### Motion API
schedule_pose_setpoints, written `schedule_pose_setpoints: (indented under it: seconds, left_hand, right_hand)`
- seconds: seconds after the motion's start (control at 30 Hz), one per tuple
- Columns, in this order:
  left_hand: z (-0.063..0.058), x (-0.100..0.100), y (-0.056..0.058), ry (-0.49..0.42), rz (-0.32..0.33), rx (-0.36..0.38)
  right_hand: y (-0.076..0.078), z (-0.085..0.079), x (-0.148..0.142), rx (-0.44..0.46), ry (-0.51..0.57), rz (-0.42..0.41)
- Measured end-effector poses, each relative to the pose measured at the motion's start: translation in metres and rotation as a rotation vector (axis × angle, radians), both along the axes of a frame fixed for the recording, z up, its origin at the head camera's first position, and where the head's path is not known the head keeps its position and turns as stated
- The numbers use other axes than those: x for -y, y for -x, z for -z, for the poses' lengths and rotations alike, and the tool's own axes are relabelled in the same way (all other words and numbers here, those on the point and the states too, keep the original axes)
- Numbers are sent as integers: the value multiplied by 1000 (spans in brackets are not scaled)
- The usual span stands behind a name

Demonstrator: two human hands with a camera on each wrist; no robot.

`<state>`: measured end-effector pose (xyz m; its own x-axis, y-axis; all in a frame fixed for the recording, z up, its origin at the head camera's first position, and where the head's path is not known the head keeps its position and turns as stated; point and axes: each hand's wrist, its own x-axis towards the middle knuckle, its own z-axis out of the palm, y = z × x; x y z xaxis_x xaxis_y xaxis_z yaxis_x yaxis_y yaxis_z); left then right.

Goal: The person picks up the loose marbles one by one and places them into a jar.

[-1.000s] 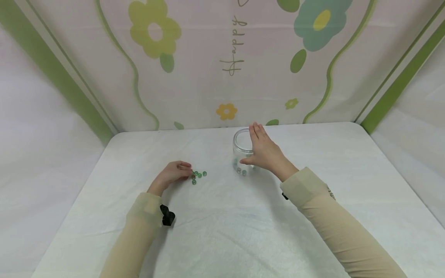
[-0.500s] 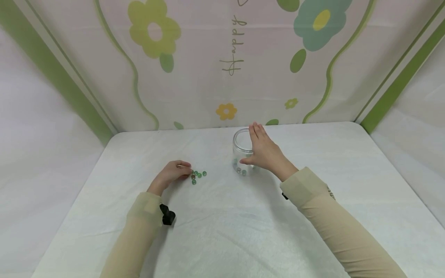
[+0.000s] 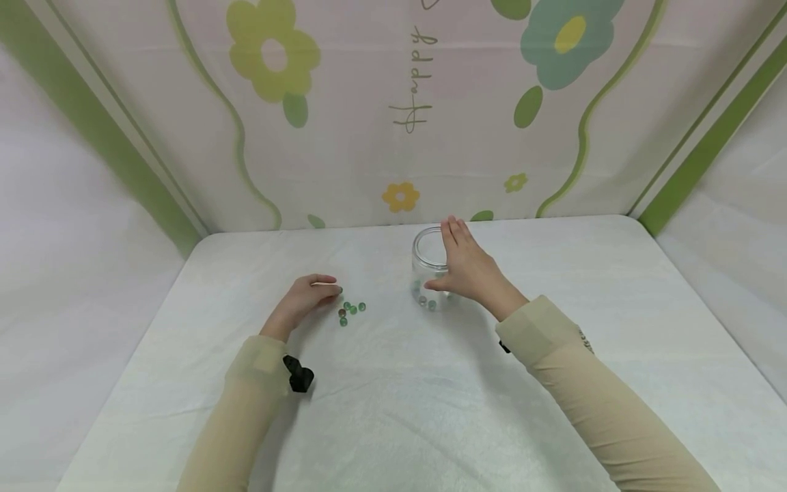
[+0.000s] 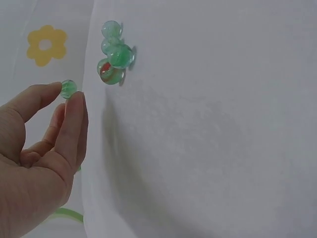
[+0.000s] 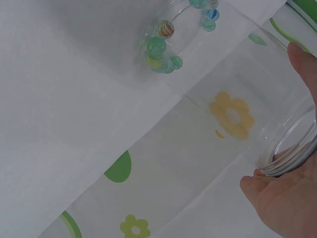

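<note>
A green glass marble (image 4: pixel 69 89) is pinched between the thumb and fingertips of my left hand (image 3: pixel 301 299), lifted off the cloth. Just in front of that hand lies a small group of loose green marbles (image 3: pixel 353 310), one of them with a red swirl (image 4: pixel 110 72). My right hand (image 3: pixel 470 268) grips a clear jar (image 3: pixel 423 275) near its rim from the right side, thumb in front. The jar stands upright with its mouth uncovered. At its bottom sit several marbles (image 5: pixel 156 45), green, blue and red-swirled.
A white cloth (image 3: pixel 393 396) covers the table. Behind it rises a floral backdrop (image 3: pixel 344 150), close to the jar at the table's back edge. White side walls (image 3: pixel 80 273) flank the table. A black wrist camera (image 3: pixel 299 377) sits on the left sleeve.
The left hand has picked a green marble out of the group and moved up and slightly away from the rest. The right hand and jar have stayed still.
</note>
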<state>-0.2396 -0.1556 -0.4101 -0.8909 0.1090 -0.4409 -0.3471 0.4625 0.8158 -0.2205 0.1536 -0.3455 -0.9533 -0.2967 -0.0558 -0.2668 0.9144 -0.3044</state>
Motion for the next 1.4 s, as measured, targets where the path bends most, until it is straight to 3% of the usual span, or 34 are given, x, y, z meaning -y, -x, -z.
schedule_pose_setpoints:
  seconds: [0.2, 0.73, 1.03, 1.4]
  left_hand:
    - [-10, -10, 1, -59, -31, -27]
    - [-42, -54, 7, -373, -166, -35]
    - [-64, -88, 7, -449, -163, -66]
    - [-78, -125, 5, -494, -133, -92]
  right_hand:
    - [-1, -1, 0, 4, 9, 4]
    - [1, 1, -2, 6, 2, 8]
    - [0, 1, -2, 11, -2, 11]
    - [1, 0, -3, 18, -19, 14]
